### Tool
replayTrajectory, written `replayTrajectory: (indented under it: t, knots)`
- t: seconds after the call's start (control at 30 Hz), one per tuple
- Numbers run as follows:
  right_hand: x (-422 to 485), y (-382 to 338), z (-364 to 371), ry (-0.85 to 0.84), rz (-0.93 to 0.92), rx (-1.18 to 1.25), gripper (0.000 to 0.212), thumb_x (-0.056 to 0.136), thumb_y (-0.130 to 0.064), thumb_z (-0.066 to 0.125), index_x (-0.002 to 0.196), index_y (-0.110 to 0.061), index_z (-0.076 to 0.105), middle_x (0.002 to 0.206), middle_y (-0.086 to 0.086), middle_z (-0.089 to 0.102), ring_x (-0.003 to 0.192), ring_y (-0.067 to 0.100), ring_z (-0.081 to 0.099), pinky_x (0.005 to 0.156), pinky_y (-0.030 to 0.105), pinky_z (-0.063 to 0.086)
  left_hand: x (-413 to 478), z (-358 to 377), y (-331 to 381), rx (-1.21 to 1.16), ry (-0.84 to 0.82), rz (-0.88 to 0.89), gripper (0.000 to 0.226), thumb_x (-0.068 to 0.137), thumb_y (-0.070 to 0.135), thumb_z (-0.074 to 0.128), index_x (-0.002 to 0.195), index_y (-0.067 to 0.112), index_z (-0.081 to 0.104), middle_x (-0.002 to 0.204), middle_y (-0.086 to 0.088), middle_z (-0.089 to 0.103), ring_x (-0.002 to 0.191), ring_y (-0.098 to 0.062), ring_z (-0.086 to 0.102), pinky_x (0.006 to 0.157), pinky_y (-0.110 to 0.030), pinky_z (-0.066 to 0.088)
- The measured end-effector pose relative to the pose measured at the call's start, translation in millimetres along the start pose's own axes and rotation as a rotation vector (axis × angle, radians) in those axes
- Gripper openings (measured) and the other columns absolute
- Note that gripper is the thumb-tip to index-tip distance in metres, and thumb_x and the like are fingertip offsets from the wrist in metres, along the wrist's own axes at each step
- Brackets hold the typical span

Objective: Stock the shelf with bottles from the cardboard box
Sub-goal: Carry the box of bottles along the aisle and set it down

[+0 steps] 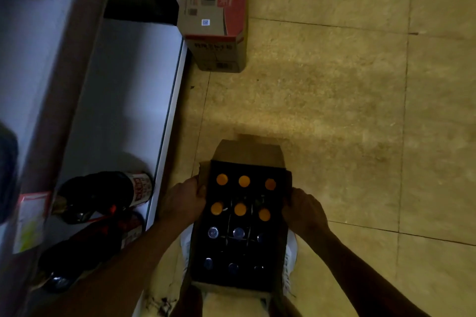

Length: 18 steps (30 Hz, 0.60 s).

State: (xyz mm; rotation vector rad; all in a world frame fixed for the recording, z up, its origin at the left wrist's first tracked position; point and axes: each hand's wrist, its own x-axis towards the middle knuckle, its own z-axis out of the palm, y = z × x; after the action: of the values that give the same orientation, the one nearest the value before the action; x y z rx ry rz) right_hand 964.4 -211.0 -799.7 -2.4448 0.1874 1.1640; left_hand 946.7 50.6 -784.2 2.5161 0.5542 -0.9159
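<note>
In the head view, the open brown cardboard box (239, 224) stands on the yellowish tiled floor (334, 98), between the person's white shoes (289, 262). Its long axis runs away from the person, almost parallel to the front edge of the white metal shelf (116, 100), which lies just beside the box on the person's left.

Inside the box the dark bottles stand upright in rows of three. The two far rows have round orange caps (244, 180), and the two near rows have dark shiny caps (238, 233).

The left hand (184, 201) is closed on the left wall of the box, near the far end, with the fingers (202, 194) curled over the rim. The right hand (304, 210) is closed on the right wall in the same way, opposite to it. No bottle is held by either hand.

On the shelf, two dark bottles with red and white labels (108, 194) lie on their sides near the front edge, close to the left forearm.

I judge that the left hand is nearer to the shelf, so it would have the shorter way for carrying a bottle there. The orange-capped rows lie directly between the two hands, so either hand can reach them by going inward and down. A second, closed cardboard box with red print (216, 15) stands further along the floor and is not involved.
</note>
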Motion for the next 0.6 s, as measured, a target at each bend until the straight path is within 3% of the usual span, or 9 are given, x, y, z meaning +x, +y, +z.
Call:
replayTrajectory:
  t: [0.17, 0.27, 0.4, 0.6]
  knots:
    - [3, 0, -8, 0.005, 0.014, -0.002, 0.016, 0.099, -0.018, 0.047, 0.101, -0.010, 0.061, 0.091, 0.007, 0.066, 0.090, 0.027, 0.069, 0.070, 0.031, 0.045, 10, -7, -1, -0.041, -0.008, 0.001, 0.024, 0.105, 0.027, 0.049, 0.117, 0.012, 0.063, 0.105, -0.017, 0.070, 0.102, -0.036, 0.066, 0.068, -0.030, 0.034]
    - [7, -8, -20, 0.032, -0.003, -0.001, 0.015, 0.098, -0.019, 0.047, 0.091, -0.013, 0.059, 0.085, 0.008, 0.068, 0.085, 0.030, 0.070, 0.072, 0.037, 0.053, 17, -16, 4, -0.034, 0.012, -0.001, 0.026, 0.105, 0.027, 0.050, 0.116, 0.010, 0.065, 0.102, -0.017, 0.070, 0.097, -0.035, 0.066, 0.067, -0.031, 0.038]
    - [19, -23, -42, 0.082, -0.021, 0.049, 0.023, 0.097, -0.017, 0.049, 0.075, -0.019, 0.054, 0.074, 0.007, 0.067, 0.078, 0.032, 0.070, 0.068, 0.037, 0.052, 34, -32, 14, -0.056, 0.032, 0.034, 0.025, 0.103, 0.026, 0.051, 0.115, 0.011, 0.067, 0.100, -0.018, 0.071, 0.095, -0.036, 0.067, 0.074, -0.034, 0.046]
    - [42, -25, -65, 0.066, -0.034, 0.009, 0.016, 0.098, -0.018, 0.050, 0.091, -0.012, 0.062, 0.081, 0.008, 0.067, 0.082, 0.032, 0.069, 0.067, 0.034, 0.048, 58, -48, 24, -0.066, 0.042, 0.016, 0.026, 0.104, 0.029, 0.053, 0.119, 0.012, 0.065, 0.109, -0.020, 0.069, 0.103, -0.039, 0.066, 0.075, -0.031, 0.040]
